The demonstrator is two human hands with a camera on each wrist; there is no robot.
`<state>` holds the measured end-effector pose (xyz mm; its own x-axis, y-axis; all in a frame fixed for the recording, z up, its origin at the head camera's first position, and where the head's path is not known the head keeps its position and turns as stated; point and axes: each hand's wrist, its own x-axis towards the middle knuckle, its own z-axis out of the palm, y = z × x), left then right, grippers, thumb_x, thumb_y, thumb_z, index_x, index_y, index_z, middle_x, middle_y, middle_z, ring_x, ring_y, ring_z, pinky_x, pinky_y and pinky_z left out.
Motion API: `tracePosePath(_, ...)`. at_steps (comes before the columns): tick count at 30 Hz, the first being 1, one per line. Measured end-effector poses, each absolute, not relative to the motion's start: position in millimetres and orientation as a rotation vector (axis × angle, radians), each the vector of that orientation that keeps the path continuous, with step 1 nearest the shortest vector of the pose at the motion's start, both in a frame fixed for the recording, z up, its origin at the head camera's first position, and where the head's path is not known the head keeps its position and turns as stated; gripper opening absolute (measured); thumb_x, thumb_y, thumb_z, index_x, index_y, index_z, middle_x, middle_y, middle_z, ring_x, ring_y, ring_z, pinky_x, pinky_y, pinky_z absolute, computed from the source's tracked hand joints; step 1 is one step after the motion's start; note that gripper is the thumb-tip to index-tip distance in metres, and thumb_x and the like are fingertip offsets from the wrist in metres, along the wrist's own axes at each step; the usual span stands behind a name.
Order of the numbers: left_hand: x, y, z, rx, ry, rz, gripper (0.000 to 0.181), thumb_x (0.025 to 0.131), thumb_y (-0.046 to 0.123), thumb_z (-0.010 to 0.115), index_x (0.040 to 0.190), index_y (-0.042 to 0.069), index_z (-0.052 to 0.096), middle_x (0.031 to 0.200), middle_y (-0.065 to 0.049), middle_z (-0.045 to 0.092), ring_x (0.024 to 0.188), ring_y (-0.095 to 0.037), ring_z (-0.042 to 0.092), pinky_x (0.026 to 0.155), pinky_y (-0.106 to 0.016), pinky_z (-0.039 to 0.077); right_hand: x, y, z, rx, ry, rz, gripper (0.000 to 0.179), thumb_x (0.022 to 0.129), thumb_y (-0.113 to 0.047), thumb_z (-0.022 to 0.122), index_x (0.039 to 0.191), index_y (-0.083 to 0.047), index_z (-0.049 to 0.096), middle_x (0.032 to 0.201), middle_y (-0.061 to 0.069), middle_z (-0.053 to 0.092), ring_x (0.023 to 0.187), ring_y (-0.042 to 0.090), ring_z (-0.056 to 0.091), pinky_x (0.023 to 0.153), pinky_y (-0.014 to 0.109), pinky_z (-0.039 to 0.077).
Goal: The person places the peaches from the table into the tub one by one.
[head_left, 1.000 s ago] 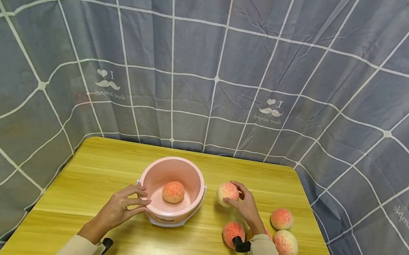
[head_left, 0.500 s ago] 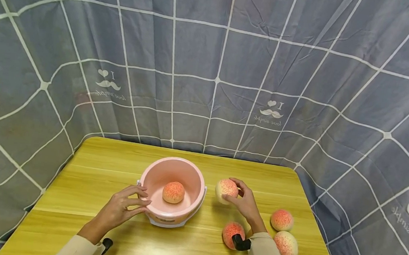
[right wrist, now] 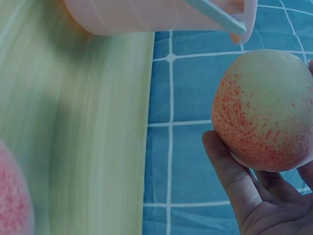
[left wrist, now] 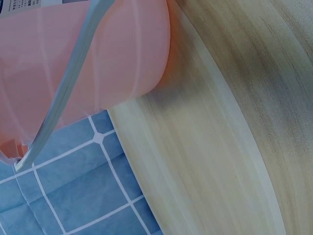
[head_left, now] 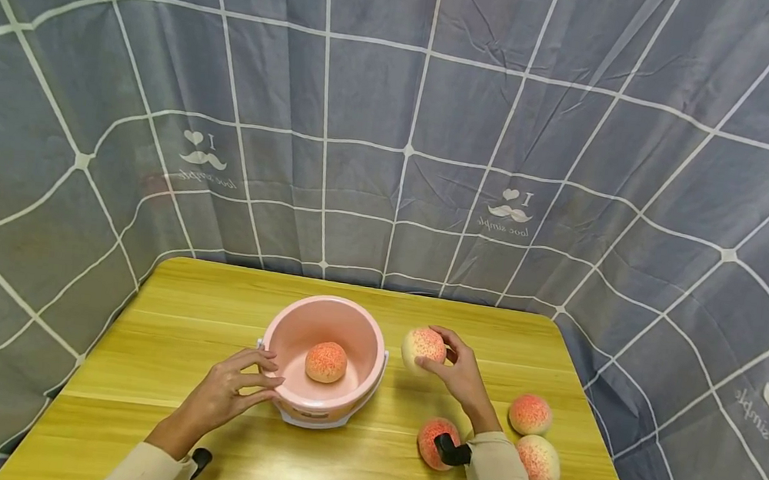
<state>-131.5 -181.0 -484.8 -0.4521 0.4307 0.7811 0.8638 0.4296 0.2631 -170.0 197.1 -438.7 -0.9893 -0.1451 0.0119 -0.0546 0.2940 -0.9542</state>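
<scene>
My right hand [head_left: 460, 375]: holding speckled peach [head_left: 419, 349] above table [head_left: 206, 288], right of pink bucket [head_left: 330, 314]. Peach probably light, slightly soft, hardly slippery; best gripped gently around widest part. My left hand [head_left: 231, 391]: holding bucket's rim.

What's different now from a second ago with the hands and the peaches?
The right hand has moved a little up and left in the head view, carrying its speckled peach closer to the pink bucket. Nothing was let go or newly grabbed. The left hand stayed at the rim, and the peach inside didn't move.
</scene>
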Motion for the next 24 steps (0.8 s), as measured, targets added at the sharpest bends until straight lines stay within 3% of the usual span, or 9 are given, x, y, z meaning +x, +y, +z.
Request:
tracePosePath(7, -131.8, -181.1, -484.8, -1.087, -2.060, -0.883, 0.027, 0.086, 0.034, 0.066, 0.086, 0.010, 0.079, 0.097, -0.006, 0.065, 0.097, -0.032, 0.062, 0.110, -0.020, 0.038, -180.9, 197.1, -454.8, -0.164, 2.429, -1.882, 0.062, 0.083, -0.008, 0.076, 0.139, -0.005, 0.050, 0.132, 0.016, 0.051, 0.114, 0.031, 0.055, 0.079, 0.017, 0.055)
tracePosePath(14, -130.7, -181.6, -485.6, -1.087, -2.054, -0.884, 0.027, 0.086, 0.034, 0.065, 0.086, 0.010, 0.079, 0.097, -0.007, 0.065, 0.097, -0.032, 0.062, 0.110, -0.024, 0.040, -180.7, 189.4, -448.5, -0.195, 2.430, -1.928, 0.061, 0.081, -0.009, 0.078, 0.136, -0.005, 0.052, 0.129, 0.015, 0.054, 0.111, 0.031, 0.056, 0.080, 0.019, 0.056)
tracePosePath(24, -129.2, -181.5, -482.5, -1.049, -2.093, -0.859, 0.032, 0.088, 0.038, 0.062, 0.087, 0.011, 0.079, 0.100, -0.005, 0.065, 0.096, -0.034, 0.066, 0.102, -0.018, 0.046, -186.0, 181.1, -436.3, -0.311, 2.413, -1.924, 0.061, 0.082, -0.008, 0.077, 0.137, -0.004, 0.051, 0.132, 0.017, 0.052, 0.112, 0.033, 0.056, 0.079, 0.022, 0.056)
